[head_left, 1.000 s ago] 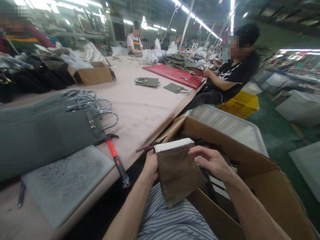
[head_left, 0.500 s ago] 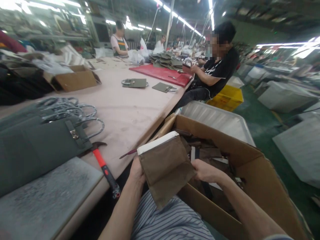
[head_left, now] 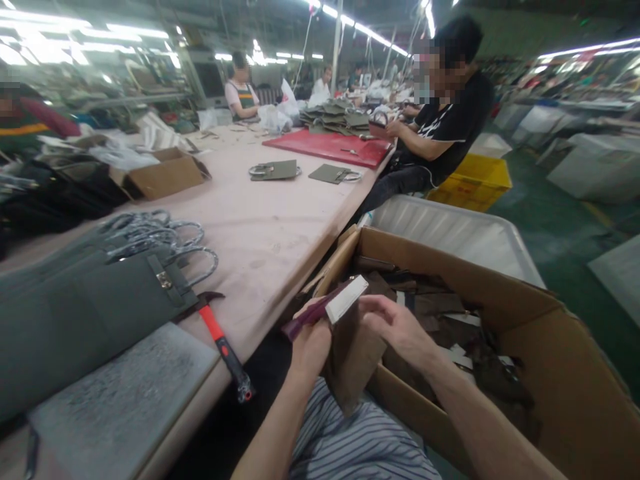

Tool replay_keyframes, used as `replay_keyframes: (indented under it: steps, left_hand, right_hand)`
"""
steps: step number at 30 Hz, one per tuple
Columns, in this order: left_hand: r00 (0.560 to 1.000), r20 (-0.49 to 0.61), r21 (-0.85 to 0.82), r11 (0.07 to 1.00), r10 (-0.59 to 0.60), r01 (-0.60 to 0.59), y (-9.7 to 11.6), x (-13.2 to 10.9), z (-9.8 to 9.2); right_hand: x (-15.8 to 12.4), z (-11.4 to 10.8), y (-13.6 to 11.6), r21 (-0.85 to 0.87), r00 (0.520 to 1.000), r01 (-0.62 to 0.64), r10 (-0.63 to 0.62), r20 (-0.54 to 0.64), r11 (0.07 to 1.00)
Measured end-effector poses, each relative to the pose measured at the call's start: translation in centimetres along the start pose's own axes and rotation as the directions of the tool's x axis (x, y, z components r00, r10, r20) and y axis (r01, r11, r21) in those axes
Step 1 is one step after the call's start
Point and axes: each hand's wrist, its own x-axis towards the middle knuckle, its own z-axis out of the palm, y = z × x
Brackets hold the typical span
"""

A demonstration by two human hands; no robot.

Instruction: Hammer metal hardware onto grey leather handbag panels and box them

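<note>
My left hand [head_left: 311, 343] is closed around a brown fabric piece [head_left: 356, 360] with a white strip [head_left: 347, 299] along its top edge. A maroon side [head_left: 309, 319] of the same bundle shows above my left fingers. My right hand [head_left: 397, 328] has its fingers bent against the piece's right edge near the top, closed on it; the fingertips are partly hidden. The piece hangs tilted over my striped clothing, beside an open cardboard box [head_left: 565, 373] holding many brown pieces [head_left: 435, 300].
On the table [head_left: 240, 247] at left lie grey-green bags [head_left: 95, 313] with wrapped handles, a red-and-black hammer [head_left: 217, 333] and a grey slab [head_left: 130, 393]. Two small bags lie farther off. A co-worker [head_left: 460, 100] sits beyond a white bin [head_left: 450, 230], near a red mat [head_left: 325, 145].
The fabric piece has turned from facing me flat to nearly edge-on, showing its maroon side. My right hand has moved up its edge toward the white strip. The view has shifted slightly.
</note>
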Motion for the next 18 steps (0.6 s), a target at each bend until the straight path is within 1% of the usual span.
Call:
replay_keyframes:
  steps: [1,2,3,4,5,6,7,8,9,11,13,14,16,18]
  left_hand:
    - [0.999,0.019,0.056,0.997,0.045,-0.046,0.0,-0.3,0.4]
    - [0.993,0.044,0.139,0.983,0.111,-0.116,0.0,-0.6,0.8]
    - [0.979,0.077,0.241,0.95,0.187,-0.2,-0.1,-0.9,1.0]
    - [0.958,0.112,0.342,0.895,0.263,-0.286,-0.3,-1.1,1.2]
    - [0.927,0.157,0.44,0.816,0.341,-0.375,-0.6,-1.3,1.1]
    - [0.886,0.209,0.521,0.72,0.414,-0.459,-1.0,-1.4,1.0]
    - [0.842,0.258,0.573,0.627,0.473,-0.528,-1.3,-1.5,0.8]
    - [0.803,0.294,0.599,0.555,0.518,-0.577,-1.7,-1.5,0.6]
    - [0.766,0.322,0.615,0.492,0.556,-0.616,-2.0,-1.5,0.3]
    - [0.694,0.358,0.644,0.373,0.624,-0.668,-2.6,-1.5,-0.1]
    - [0.628,0.39,0.673,0.258,0.673,-0.694,-3.0,-1.6,-0.4]
    - [0.6,0.404,0.684,0.207,0.69,-0.699,-3.1,-1.6,-0.5]
    - [0.555,0.424,0.699,0.131,0.715,-0.703,-3.3,-1.7,-0.7]
    - [0.525,0.435,0.701,0.09,0.731,-0.707,-3.4,-1.8,-0.8]
  right_hand:
    - [-0.2,1.2,-0.2,0.089,0.999,0.036,-0.039,0.036,0.995]
    - [-0.4,2.4,-0.2,0.17,0.996,0.078,-0.085,0.036,0.982]
    - [-0.4,3.4,-0.2,0.236,0.992,0.12,-0.127,0.015,0.964]
    - [-0.4,4.1,0.0,0.284,0.987,0.162,-0.162,-0.025,0.945]
    - [-0.4,4.7,0.1,0.314,0.981,0.194,-0.184,-0.062,0.929]
    - [-0.3,5.1,0.2,0.332,0.978,0.21,-0.193,-0.082,0.92]
    - [-0.3,5.2,0.3,0.345,0.977,0.212,-0.194,-0.088,0.914]
    - [-0.4,5.3,0.3,0.352,0.978,0.208,-0.185,-0.098,0.913]
    - [-0.5,5.2,0.3,0.347,0.979,0.199,-0.167,-0.121,0.917]
    - [-0.7,5.1,0.1,0.288,0.972,0.169,-0.112,-0.205,0.943]
    - [-1.0,5.0,0.0,0.186,0.943,0.148,-0.082,-0.322,0.971]
    - [-1.0,5.0,0.0,0.132,0.926,0.147,-0.09,-0.367,0.98]
    - [-1.1,5.1,0.1,0.066,0.891,0.181,-0.135,-0.434,0.981]
    - [-1.1,5.2,0.2,0.076,0.872,0.211,-0.153,-0.465,0.974]
